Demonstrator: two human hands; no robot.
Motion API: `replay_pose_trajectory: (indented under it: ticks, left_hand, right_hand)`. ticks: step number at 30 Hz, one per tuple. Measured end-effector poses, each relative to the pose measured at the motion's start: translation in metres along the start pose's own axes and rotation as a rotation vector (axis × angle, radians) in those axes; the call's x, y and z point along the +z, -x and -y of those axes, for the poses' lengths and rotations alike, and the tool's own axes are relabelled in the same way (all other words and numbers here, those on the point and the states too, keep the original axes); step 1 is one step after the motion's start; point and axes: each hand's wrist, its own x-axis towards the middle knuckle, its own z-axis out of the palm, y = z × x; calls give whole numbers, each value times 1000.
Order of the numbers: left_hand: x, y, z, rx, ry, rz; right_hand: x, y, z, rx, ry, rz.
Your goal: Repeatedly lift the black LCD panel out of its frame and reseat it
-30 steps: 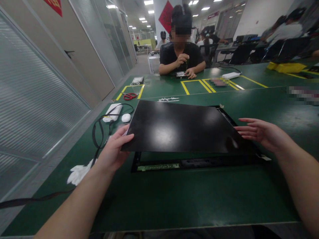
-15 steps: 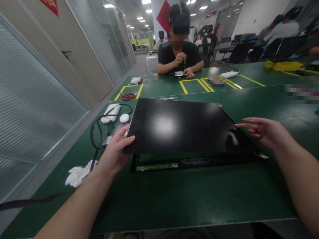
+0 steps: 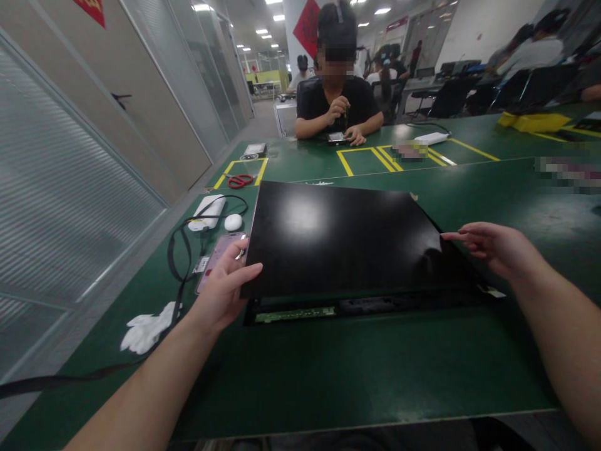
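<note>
A large glossy black screen panel (image 3: 342, 238) is tilted up at its near edge over a thin black frame (image 3: 366, 308) that lies flat on the green table (image 3: 328, 376). A narrow green circuit strip (image 3: 295, 315) shows in the frame's near rail. My left hand (image 3: 223, 291) grips the panel's near left corner, thumb on top. My right hand (image 3: 498, 249) is at the panel's right edge, fingers stretched out and touching it.
Left of the panel lie a phone (image 3: 218, 252), a white round case (image 3: 233, 222), a white box (image 3: 206, 212), a black cable (image 3: 178, 250) and white gloves (image 3: 145, 329). Red scissors (image 3: 240, 181) lie farther back. A person (image 3: 335, 94) works across the table.
The panel has been pushed away and lowered slightly toward the frame. My left hand moved right and forward with it, uncovering the phone. My right hand stays at the right edge.
</note>
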Motion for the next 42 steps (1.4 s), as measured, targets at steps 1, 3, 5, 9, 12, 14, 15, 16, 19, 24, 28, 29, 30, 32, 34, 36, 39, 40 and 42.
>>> replay_pose_trajectory:
  ticks: [1, 3, 5, 9, 12, 14, 15, 16, 19, 24, 28, 29, 30, 32, 34, 36, 39, 40, 42]
  left_hand:
    - [0, 0, 0, 4, 3, 5]
    - [-1, 1, 1, 9, 7, 11]
    - [-1, 1, 1, 8, 6, 11]
    - [-1, 1, 1, -4, -8, 8]
    - [-1, 1, 1, -15, -17, 9]
    - [0, 1, 1, -8, -16, 17]
    - [0, 2, 0, -5, -15, 21]
    - [0, 2, 0, -3, -15, 23]
    - [0, 1, 0, -16, -21, 22]
    - [0, 0, 2, -40, -39, 10]
    - [-1, -1, 4, -38, -47, 22]
    - [-1, -2, 4, -39, -48, 25]
    - [-2, -2, 4, -40, -48, 26]
    - [-2, -2, 4, -41, -48, 26]
    - [-3, -2, 4, -42, -46, 27]
    - [-2, -2, 3, -45, -44, 25]
    - [-1, -2, 3, -47, -36, 18]
    - [-1, -2, 3, -47, -33, 17]
    - [0, -2, 3, -50, -28, 19]
  right_hand:
    - [0, 0, 0, -6, 4, 4]
    - [-1, -2, -1, -23, 20, 15]
    - [-2, -3, -1, -33, 32, 24]
    - [-2, -3, -1, -22, 10, 5]
    - [0, 0, -1, -42, 7, -12]
    - [2, 3, -2, -93, 59, -26]
    - [3, 4, -2, -127, 111, -34]
    - [4, 6, -2, -165, 184, -45]
    - [8, 12, -1, -266, 490, -106]
    - [11, 16, 1, -291, 797, -154]
    - [9, 12, 0, -327, 853, -153]
    - [9, 10, 0, -335, 857, -148]
    - [8, 9, -1, -341, 860, -142]
    - [7, 8, -2, -352, 865, -138]
    - [6, 7, -3, -355, 868, -139]
    - [6, 7, -3, -346, 875, -137]
    - [7, 9, -3, -341, 879, -139]
    - [7, 9, -3, -344, 876, -139]
    - [7, 10, -3, -347, 872, -133]
